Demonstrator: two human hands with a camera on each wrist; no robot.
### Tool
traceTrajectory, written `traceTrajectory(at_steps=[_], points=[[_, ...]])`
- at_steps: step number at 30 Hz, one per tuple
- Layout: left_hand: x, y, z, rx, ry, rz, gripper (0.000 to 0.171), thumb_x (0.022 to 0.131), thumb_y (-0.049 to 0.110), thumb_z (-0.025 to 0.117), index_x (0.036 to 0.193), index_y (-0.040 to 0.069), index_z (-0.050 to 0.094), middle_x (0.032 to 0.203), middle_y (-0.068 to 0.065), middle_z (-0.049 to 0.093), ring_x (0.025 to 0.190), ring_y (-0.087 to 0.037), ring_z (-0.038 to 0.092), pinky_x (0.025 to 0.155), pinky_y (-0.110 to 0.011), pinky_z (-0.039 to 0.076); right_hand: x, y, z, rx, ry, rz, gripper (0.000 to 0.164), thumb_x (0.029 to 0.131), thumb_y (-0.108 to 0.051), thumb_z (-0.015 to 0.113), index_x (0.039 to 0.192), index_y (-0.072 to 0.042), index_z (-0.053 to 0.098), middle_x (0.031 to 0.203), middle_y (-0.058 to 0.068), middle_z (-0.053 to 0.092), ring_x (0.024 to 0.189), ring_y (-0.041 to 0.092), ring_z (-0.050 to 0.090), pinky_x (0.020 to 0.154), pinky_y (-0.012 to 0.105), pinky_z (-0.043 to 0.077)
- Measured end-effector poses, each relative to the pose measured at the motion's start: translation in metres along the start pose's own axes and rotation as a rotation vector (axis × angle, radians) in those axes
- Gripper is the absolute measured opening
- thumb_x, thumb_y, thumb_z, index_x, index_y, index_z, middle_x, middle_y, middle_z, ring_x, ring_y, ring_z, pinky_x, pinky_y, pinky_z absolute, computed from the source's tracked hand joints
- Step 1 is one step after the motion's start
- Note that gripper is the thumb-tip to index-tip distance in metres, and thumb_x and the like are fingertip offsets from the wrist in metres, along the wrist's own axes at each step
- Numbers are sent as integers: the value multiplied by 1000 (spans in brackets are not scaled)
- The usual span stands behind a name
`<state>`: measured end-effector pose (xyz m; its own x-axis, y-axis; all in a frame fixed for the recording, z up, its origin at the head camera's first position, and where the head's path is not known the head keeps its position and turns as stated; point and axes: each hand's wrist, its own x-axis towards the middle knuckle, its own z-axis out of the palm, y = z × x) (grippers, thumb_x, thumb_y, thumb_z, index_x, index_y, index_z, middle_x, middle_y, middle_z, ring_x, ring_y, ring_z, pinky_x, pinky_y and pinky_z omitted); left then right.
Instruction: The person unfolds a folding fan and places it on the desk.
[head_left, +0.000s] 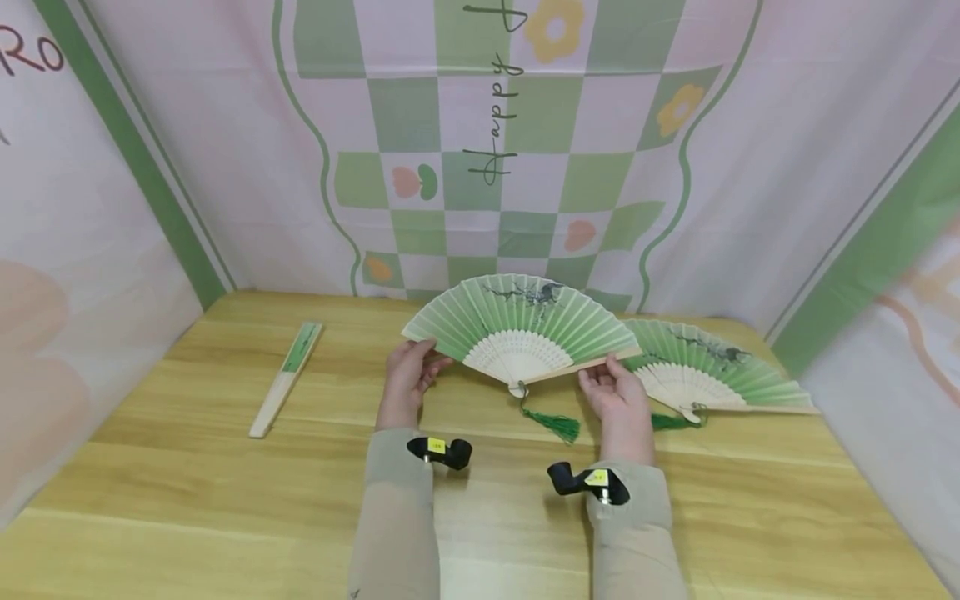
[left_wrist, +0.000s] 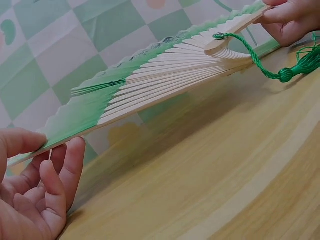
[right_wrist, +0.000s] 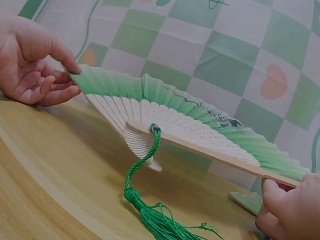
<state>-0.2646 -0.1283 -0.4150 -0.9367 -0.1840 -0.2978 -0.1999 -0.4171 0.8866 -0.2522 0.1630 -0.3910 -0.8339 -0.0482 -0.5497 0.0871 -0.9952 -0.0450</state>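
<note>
Spread wide between both hands is a green folding fan (head_left: 517,321) with pale pierced ribs and a dark branch-and-bird print. My left hand (head_left: 407,375) pinches its left outer edge, thumb on top and fingers beneath. The right outer stick is gripped by my right hand (head_left: 618,396) between thumb and fingers. From the pivot hangs a green tassel (right_wrist: 162,220) on a cord. In the left wrist view the fan (left_wrist: 165,75) is tilted, its ribs raised above the table.
A second open green fan (head_left: 720,375) lies at the right, partly behind the held fan and right hand. On the left lies a folded fan (head_left: 287,379). The wooden table (head_left: 225,508) ends at a checkered cloth backdrop (head_left: 480,117).
</note>
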Motion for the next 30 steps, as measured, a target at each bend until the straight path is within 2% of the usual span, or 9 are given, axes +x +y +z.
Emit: traceTrajectory(at_steps=[4, 11, 18, 24, 30], points=[[0, 0, 1, -1, -2, -5, 27, 96, 16, 60, 121, 3, 61, 82, 1, 68, 66, -8, 68, 54, -14, 46, -2, -1, 1, 7, 6, -12, 20, 102, -8, 48, 118, -19, 51, 113, -2, 51, 130, 5, 42, 122, 23, 23], [-1, -1, -1, -21, -31, 7, 25, 96, 15, 57, 119, 3, 58, 82, -2, 70, 68, -11, 69, 53, -14, 46, -3, -3, 1, 11, 14, -35, 27, 103, -8, 46, 126, -23, 47, 120, -4, 49, 133, 5, 41, 122, 24, 23], [-3, -2, -2, 11, -72, 24, 30, 99, 13, 57, 126, 2, 57, 87, -4, 69, 71, -12, 71, 53, -13, 46, -6, -6, 1, 13, 10, -44, 33, 103, -10, 45, 131, -26, 44, 128, -7, 48, 135, 4, 39, 122, 24, 24], [-2, 1, -7, 11, -137, -8, 34, 101, 13, 54, 133, -1, 53, 83, -3, 70, 73, -11, 72, 53, -13, 46, -10, -8, -1, 18, 5, -39, 36, 104, -11, 44, 134, -30, 44, 133, -10, 45, 137, 3, 37, 122, 24, 24], [-1, 5, -13, -28, -153, -60, 33, 102, 14, 53, 133, 2, 53, 83, -4, 72, 77, -13, 74, 56, -13, 46, -14, -8, -1, 27, -3, -17, 42, 105, -11, 40, 139, -36, 42, 139, -14, 39, 140, 0, 31, 122, 22, 22]])
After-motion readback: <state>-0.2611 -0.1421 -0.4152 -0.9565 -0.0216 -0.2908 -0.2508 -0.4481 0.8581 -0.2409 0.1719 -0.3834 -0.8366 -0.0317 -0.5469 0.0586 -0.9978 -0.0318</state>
